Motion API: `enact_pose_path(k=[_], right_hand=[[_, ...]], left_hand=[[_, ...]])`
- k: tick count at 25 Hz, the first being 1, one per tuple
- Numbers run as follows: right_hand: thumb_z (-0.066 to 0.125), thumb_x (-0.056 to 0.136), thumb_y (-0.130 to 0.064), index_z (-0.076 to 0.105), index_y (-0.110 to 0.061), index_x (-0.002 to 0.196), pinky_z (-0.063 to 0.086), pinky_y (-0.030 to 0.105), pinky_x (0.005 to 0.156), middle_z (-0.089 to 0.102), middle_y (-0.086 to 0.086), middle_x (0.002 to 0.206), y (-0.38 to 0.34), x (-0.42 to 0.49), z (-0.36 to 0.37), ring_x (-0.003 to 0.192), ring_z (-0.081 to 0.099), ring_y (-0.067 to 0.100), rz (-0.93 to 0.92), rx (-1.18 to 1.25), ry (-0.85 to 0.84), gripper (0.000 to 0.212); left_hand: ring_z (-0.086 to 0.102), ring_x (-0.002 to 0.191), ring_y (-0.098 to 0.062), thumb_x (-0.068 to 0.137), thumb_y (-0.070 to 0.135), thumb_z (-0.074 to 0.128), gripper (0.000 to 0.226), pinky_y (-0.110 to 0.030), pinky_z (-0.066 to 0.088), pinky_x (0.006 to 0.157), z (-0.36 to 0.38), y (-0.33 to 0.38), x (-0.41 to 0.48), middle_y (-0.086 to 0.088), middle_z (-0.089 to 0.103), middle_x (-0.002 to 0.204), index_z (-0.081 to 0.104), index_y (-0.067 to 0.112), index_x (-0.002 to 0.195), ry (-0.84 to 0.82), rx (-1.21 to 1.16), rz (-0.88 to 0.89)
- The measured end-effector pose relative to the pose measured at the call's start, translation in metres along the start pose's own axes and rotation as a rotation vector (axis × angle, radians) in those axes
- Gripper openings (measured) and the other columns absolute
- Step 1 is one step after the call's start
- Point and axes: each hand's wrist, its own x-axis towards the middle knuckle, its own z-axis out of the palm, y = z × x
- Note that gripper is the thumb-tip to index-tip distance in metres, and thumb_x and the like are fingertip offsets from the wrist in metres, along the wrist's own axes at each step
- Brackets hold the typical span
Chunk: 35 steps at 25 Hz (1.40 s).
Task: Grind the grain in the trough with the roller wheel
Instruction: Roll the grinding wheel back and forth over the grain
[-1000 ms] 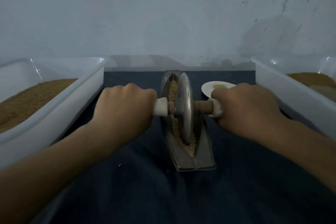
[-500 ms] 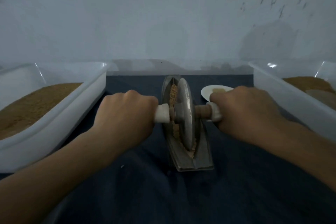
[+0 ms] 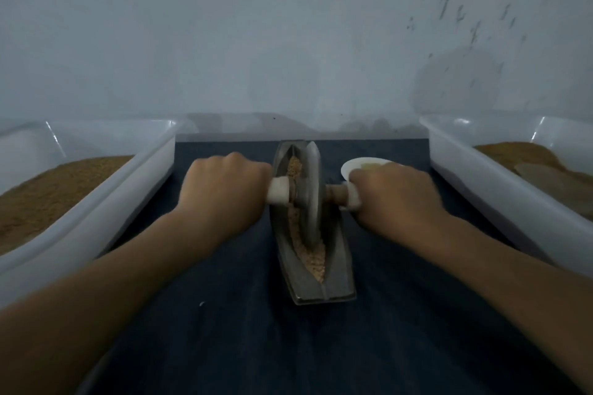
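grey metal roller wheel [image 3: 310, 196] and trough [image 3: 337, 279], tan grain [image 3: 313, 258], white tubs [image 3: 128, 189], dark blue cloth [image 3: 244, 330], white dish [image 3: 349, 167]

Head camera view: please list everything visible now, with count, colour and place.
trough: 1, grey metal, centre of the cloth
roller wheel: 1, grey metal, upright in the trough
grain: 1 strip, tan, along the trough under the wheel
handle: 1, brown wood with white ends, through the wheel
left tub, right tub: 2, white, at either edge, holding brown meal
dish: 1, white, behind the right grip
cloth: 1, dark blue, under the trough
wall: 1, pale grey, behind
left grip: 1, bare hand, curled round the handle's left end
right grip: 1, bare hand, curled round its right end
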Motion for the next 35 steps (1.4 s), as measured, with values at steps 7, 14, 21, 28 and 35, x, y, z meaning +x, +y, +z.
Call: enact_pose_path(k=[7,14,21,28,35], right_hand=[[0.073,0.076,-0.030,0.045,-0.028,0.074,0.023,0.023,0.048,0.041,-0.010,0.064,-0.011,0.018,-0.013,0.050,0.034,0.013,0.012,-0.112,-0.009,0.029],[0.070,0.077,-0.034,0.046,-0.031,0.072,0.027,0.025,0.048,0.045,-0.010,0.065,-0.003,0.026,-0.013,0.053,0.043,0.014,-0.078,-0.076,-0.089,0.024],[0.071,0.077,-0.033,0.043,-0.029,0.070,0.024,0.023,0.048,0.038,-0.011,0.060,-0.007,0.027,-0.004,0.051,0.045,0.018,0.001,-0.066,-0.016,0.029],[0.067,0.069,-0.033,0.041,-0.027,0.069,0.018,0.022,0.045,0.034,-0.010,0.061,0.001,0.009,-0.001,0.048,0.028,0.012,-0.011,-0.088,0.016,0.027],[0.068,0.079,-0.032,0.049,-0.028,0.072,0.033,0.028,0.053,0.049,-0.008,0.069,-0.011,0.030,-0.009,0.061,0.050,0.021,0.048,-0.033,-0.129,0.021]], left_hand=[[0.037,0.050,-0.021,0.080,0.026,0.066,0.021,-0.027,0.023,0.048,0.020,0.001,-0.001,0.004,0.043,0.061,0.047,0.026,0.071,-0.029,-0.087,-0.137],[0.021,0.044,-0.011,0.076,0.029,0.067,0.028,-0.023,0.016,0.046,0.022,-0.002,-0.009,0.009,0.029,0.057,0.040,0.028,0.068,0.018,-0.106,-0.113],[0.027,0.045,-0.015,0.078,0.024,0.066,0.018,-0.026,0.023,0.047,0.019,0.003,0.003,0.006,0.033,0.059,0.050,0.022,0.073,-0.028,-0.062,-0.140],[0.037,0.046,-0.022,0.073,0.022,0.066,0.022,-0.025,0.018,0.046,0.001,0.002,0.000,0.004,0.033,0.058,0.045,0.022,0.073,0.001,-0.043,-0.027],[0.030,0.047,-0.017,0.079,0.023,0.063,0.009,-0.028,0.024,0.047,0.010,0.005,0.010,0.005,0.033,0.060,0.055,0.020,0.077,-0.090,-0.072,-0.115]])
